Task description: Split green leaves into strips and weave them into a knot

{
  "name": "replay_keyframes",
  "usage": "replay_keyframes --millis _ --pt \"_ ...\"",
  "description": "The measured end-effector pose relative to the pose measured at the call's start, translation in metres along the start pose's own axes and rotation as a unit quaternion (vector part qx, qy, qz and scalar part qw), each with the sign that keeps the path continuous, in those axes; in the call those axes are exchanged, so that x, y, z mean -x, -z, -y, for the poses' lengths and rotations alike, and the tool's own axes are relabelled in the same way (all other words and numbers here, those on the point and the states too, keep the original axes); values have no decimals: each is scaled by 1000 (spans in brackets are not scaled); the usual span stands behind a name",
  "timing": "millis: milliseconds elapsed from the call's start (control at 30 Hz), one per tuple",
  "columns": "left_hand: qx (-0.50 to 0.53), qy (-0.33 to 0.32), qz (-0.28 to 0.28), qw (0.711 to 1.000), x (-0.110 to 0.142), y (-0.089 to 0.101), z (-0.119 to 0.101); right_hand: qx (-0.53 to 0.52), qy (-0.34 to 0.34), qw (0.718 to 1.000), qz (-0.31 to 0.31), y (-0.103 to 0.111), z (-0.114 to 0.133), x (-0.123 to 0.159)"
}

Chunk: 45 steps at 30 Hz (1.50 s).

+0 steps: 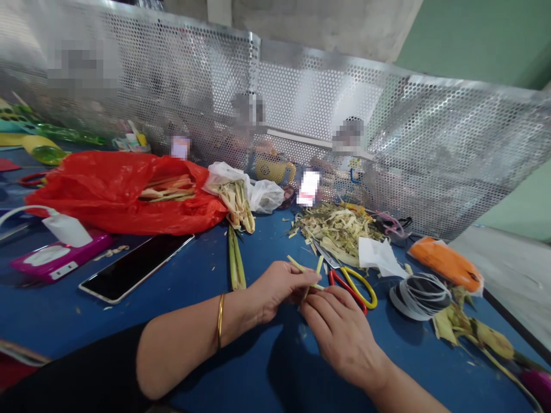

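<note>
My left hand (279, 285) and my right hand (338, 330) meet above the blue table, both closed on narrow pale-green leaf strips (319, 265). The strips cross each other, and their ends stick out past my fingertips. Part of them is hidden behind the fingers. Just right of my hands lie scissors (353, 287) with one red and one yellow handle, blades toward a heap of leaf scraps (340, 229). Left of my left hand, long green leaf pieces (236, 258) rest on the table below a bundle of dried leaves (236, 206).
A red plastic bag (107, 189) holds more dried leaves. A phone (138, 269) lies beside a purple power strip (60, 261). On the right are a wire spool (419, 295), an orange packet (445, 265) and white paper (381, 256). A perforated metal screen (301, 103) stands behind.
</note>
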<state>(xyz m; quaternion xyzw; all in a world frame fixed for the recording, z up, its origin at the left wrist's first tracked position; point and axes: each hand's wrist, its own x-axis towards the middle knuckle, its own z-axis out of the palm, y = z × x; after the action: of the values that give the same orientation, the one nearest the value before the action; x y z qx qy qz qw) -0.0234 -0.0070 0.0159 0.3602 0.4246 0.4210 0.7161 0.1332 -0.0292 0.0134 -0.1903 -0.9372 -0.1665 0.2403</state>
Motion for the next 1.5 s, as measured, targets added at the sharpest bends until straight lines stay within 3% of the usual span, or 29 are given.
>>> replay_keyframes --millis 100,200,300,400,767,867,933,1067,1167,1233,1500 --pt "-7 -11 -13 1000 -1 1 -1 -30 -12 999 -29 3 -4 0" --pt "-3 -26 -21 999 -1 1 -3 -1 -135 989 -61 5 -12 0" --pt "-10 -24 -35 999 0 0 -4 -3 -219 976 -6 4 -19 0" --pt "-40 -15 -52 998 -1 0 -5 -54 -230 971 34 2 -22 0" --pt "-53 23 -23 998 -4 6 -12 -173 -307 935 41 12 -21 -1" --pt "-51 38 -2 998 -2 7 -15 -273 -385 880 59 8 -27 2" --pt "-51 42 13 998 -2 8 -16 -370 -452 810 55 4 -32 2" --pt "-79 60 36 994 0 6 -12 -529 -541 653 -23 -1 -35 -1" --pt "-101 73 71 990 1 4 -5 -592 -564 572 -62 -4 -31 -3" --pt "-115 64 90 987 2 3 -1 -600 -569 558 -70 -5 -29 -2" --pt "-136 33 73 988 5 -1 -2 -579 -576 565 -121 -8 -26 -3"
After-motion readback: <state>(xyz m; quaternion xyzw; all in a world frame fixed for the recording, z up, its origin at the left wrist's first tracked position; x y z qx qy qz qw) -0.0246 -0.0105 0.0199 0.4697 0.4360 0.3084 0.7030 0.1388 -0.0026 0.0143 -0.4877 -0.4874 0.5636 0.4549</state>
